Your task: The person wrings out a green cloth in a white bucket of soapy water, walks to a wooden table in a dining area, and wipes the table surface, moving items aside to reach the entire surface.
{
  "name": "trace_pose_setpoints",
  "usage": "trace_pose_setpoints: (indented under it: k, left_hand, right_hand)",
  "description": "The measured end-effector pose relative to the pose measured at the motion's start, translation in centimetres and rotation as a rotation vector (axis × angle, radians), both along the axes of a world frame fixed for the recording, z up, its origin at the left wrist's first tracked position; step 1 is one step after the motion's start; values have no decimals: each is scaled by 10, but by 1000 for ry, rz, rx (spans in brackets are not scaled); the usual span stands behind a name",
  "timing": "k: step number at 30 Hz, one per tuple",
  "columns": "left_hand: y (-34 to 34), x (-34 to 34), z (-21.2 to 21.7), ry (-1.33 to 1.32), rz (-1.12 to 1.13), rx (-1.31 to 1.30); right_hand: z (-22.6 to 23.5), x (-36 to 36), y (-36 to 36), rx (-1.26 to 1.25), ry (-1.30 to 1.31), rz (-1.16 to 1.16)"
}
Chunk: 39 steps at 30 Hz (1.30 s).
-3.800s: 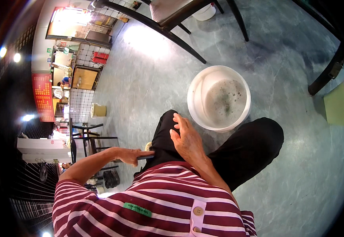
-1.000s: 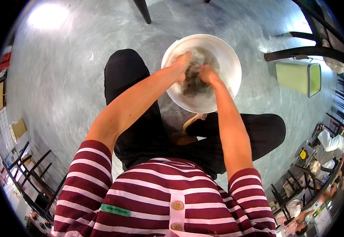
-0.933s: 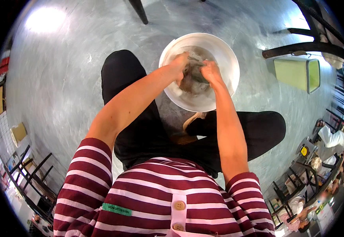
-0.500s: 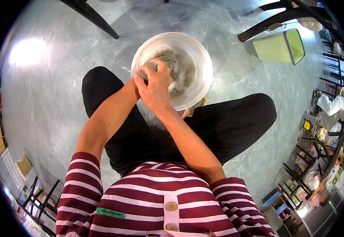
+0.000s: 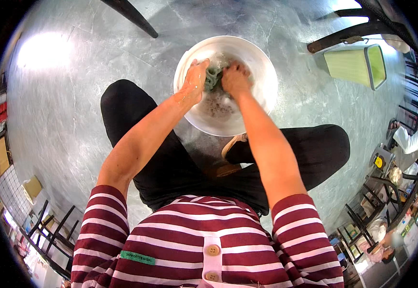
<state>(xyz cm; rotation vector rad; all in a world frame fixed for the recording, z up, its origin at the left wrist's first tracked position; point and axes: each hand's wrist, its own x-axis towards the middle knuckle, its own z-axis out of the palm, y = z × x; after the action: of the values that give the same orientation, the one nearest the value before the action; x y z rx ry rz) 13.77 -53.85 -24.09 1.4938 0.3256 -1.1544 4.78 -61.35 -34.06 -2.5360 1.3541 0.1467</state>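
Observation:
A white basin (image 5: pixel 263 113) holds cloudy, sudsy water (image 5: pixel 218 106) with a wet green cloth (image 5: pixel 212 79) in it. My left hand (image 5: pixel 196 79) is inside the basin at the left of the cloth, wet, with its fingers stretched out and its inner side toward the cloth. On the cloth's other side, my right hand (image 5: pixel 237 79) dips its fingers into the water. Those fingertips are blurred by motion and water, so their grip on the cloth cannot be made out.
The basin stands on a grey floor (image 5: pixel 74 115) between my bent legs in black trousers. A pale green bin (image 5: pixel 350 66) lies at the right, by dark furniture legs (image 5: pixel 346 36). Another dark leg (image 5: pixel 134 19) reaches in at the top. Chairs and a person (image 5: pixel 384 252) are at the far right.
My hands were together on the green cloth at the basin's left side. Now they are apart, the right hand farther right in the water, with the cloth between them. The view has shifted slightly.

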Motion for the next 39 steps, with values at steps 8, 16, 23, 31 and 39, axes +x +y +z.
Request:
trace_pose_setpoints:
  k: [8, 16, 23, 31, 39]
  left_hand:
    - [12, 19, 3, 143, -30, -40]
    - [37, 55, -103, -140, -464, -121]
    - [38, 60, -71, 620, -167, -594]
    - [35, 37, -47, 289, 18, -294]
    - [14, 9, -17, 263, -14, -259]
  right_hand:
    - [19, 3, -15, 455, 398, 324]
    - [21, 23, -32, 774, -197, 114]
    - [193, -9, 33, 807, -710, 225]
    - [129, 39, 93, -105, -839, 22]
    - [20, 28, -37, 287, -353, -37]
